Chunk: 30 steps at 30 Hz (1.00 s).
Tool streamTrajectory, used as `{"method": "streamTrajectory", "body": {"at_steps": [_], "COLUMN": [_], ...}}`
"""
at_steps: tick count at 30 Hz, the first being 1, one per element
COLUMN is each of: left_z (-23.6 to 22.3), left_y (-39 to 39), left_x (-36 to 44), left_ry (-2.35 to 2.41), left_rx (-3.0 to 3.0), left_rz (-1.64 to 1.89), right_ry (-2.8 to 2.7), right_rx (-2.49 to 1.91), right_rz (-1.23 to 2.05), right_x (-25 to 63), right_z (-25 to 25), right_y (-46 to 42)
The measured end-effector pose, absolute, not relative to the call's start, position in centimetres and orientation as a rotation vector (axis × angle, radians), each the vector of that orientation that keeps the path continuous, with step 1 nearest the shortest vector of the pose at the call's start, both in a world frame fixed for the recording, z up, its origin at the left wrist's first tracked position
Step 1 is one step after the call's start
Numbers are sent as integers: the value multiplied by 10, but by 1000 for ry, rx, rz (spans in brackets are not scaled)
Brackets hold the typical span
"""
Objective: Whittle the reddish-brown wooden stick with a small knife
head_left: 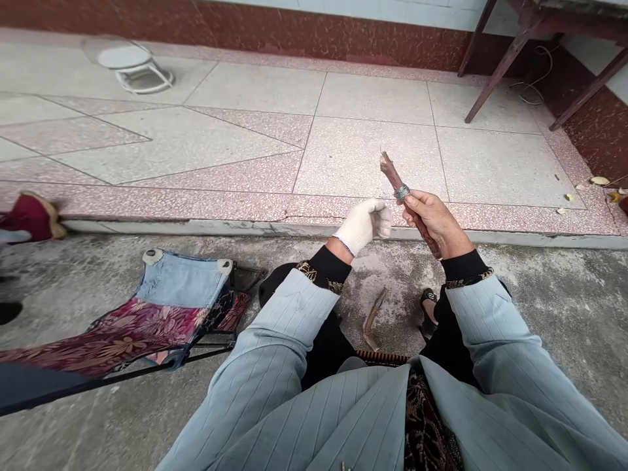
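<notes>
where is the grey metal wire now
In the head view, right of centre, the grey metal wire is wound around the brown wooden stick, beside the bare right hand.

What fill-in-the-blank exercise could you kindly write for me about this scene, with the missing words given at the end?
1. The bare right hand holds a brown, rough wooden stick wound with grey metal ____.
2. The knitted fabric glove on the left hand is ____ in colour.
3. A blue-and-red fabric chair with a floral pattern stands on the person's ____ side.

Missing words: wire; white; left.
</notes>
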<state>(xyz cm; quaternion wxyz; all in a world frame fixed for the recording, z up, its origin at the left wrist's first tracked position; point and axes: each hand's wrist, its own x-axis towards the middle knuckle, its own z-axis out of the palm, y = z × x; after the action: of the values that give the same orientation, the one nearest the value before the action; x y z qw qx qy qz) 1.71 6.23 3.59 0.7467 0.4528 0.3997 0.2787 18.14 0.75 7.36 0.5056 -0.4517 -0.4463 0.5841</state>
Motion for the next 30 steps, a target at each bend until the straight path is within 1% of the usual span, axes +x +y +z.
{"method": "streamTrajectory", "body": {"at_steps": [5,8,11,15,17,19,21,22,25,30], "left_z": [38,42,42,42,43,43,43,43,42,45], "left_y": [54,49,45,40,41,46,54,59,72,77], "left_x": [19,19,18,12,6,0,-7,-10,-16,-20], "left_ry": [772,754,719,617,718,916,1033,971,740,621], "left_rx": [678,653,768,1153,1450,1832,2233,2422,2824,3048], "left_rz": [559,573,624,578,560,710,961,1014,987,916], "right_ry": [-1045,-958,-854,-794,-793,-790,-783,-784,-809,-821], "right_rx": [-1083,-1045,-1059,-1107,-1111,-1115,-1128,-1136,-1149,-1129], "right_rz": [1434,1422,1429,1438,1444,1453,1465,1477,1519,1560], "right_x": [179,179,179,182,184,186,187,188,188,189], "right_z": [67,60,54,52,54,56,58,58,57,54], "right_y": [13,16,20,22,22,21,19,19,18,16]}}
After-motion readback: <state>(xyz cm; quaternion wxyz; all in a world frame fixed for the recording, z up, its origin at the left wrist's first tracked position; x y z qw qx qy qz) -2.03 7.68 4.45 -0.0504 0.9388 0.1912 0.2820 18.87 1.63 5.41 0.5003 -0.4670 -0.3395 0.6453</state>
